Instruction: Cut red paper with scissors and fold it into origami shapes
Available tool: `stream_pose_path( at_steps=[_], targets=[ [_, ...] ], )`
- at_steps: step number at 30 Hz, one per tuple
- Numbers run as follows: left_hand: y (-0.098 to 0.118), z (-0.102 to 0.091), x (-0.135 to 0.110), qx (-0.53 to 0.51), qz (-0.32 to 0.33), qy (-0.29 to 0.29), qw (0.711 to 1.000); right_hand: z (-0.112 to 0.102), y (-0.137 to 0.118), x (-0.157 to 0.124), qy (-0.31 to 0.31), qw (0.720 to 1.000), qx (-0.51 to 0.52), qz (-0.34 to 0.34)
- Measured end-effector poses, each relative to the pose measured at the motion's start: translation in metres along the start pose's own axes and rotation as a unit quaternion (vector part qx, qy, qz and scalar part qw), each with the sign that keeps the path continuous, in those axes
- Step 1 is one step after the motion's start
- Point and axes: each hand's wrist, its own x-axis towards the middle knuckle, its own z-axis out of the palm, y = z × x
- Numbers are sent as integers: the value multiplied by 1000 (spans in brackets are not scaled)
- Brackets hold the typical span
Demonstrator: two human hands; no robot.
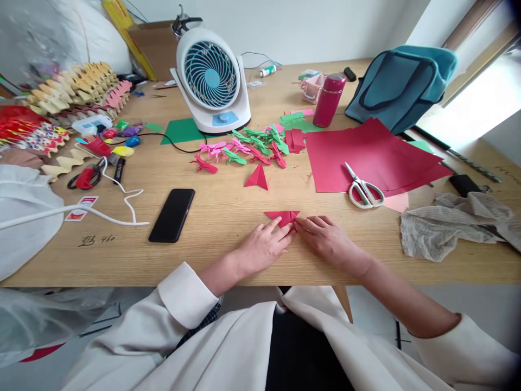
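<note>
A small red piece of origami paper (286, 216), folded to a triangular shape, lies flat on the table in front of me. My left hand (262, 245) holds it down, fingertips on its lower middle. At its right corner, the fingers of my right hand (331, 243) are pressed together on the edge; the fingertips of both hands almost meet and cover part of the folds. Just beyond lies another folded red paper triangle (256, 177). Several small folded paper figures (254, 142) in green, pink and red are heaped behind it.
White-handled scissors (365, 191) rest on red paper sheets (366, 155) at right. A phone (171, 215) lies left of my hands. Farther back stand a fan (214, 81), a red bottle (329, 100) and a teal bag (401, 87). A crumpled cloth (451, 225) lies far right.
</note>
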Motion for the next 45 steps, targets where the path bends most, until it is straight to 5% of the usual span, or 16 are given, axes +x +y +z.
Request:
stream_pose_path(
  at_steps=[9, 16, 23, 30, 34, 39, 45],
  targets=[
    [2, -4, -2, -36, -16, -37, 999, -7, -11, 5, -53, 997, -12, 47],
    [0, -1, 3, -112, -39, 24, 993, -3, -2, 25, 1, 962, 107, 253],
    [-14, 4, 27, -165, -175, 85, 967, -3, -10, 46, -45, 929, 94, 356],
    [-28, 7, 45, -197, -253, 36, 946, -1, -7, 50, -15, 900, 212, 380],
    [-47, 11, 56, -340, -245, 71, 905, 5, 7, 51, 49, 862, 341, 373],
    [-74, 25, 62, -562, -259, 252, 744, 19, 30, 58, 187, 773, 492, 354],
    [-78, 33, 56, -576, -302, 308, 695, 25, 27, 67, 248, 684, 585, 358]
  ],
)
